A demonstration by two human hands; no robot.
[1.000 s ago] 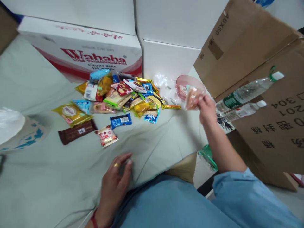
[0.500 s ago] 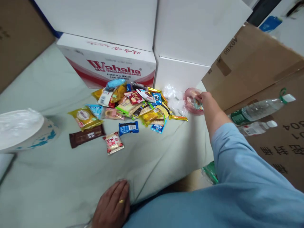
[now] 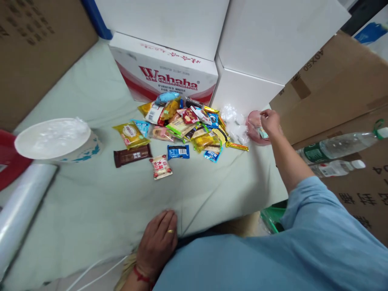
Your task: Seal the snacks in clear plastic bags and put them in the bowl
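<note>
My right hand (image 3: pixel 270 122) is over a pink round bowl (image 3: pixel 253 136) at the back right of the cloth-covered table. Its fingertips are drawn together, and I see nothing between them. A small light-coloured packet (image 3: pixel 262 132) lies in the bowl below the hand. At the table's front edge rests my left hand (image 3: pixel 159 238), palm down, holding nothing, its fingers laid side by side. A heap of wrapped snacks (image 3: pixel 184 125) is left of the bowl. In front of it lie a brown bar (image 3: pixel 132 155), a blue packet (image 3: pixel 178 152) and a cream-and-red packet (image 3: pixel 161 167).
A Wahaba-style printed water carton (image 3: pixel 169 74) and white boxes (image 3: pixel 251 44) stand behind the snacks. Clear crumpled plastic (image 3: pixel 235 123) touches the bowl's left side. At left are a large paper tub (image 3: pixel 91 147) and a plastic roll (image 3: pixel 27 214). Bottles (image 3: pixel 336 147) stand at right.
My right hand has lifted back slightly from the packet, which now lies in the bowl. My left hand stays at the table edge. The view has swung left.
</note>
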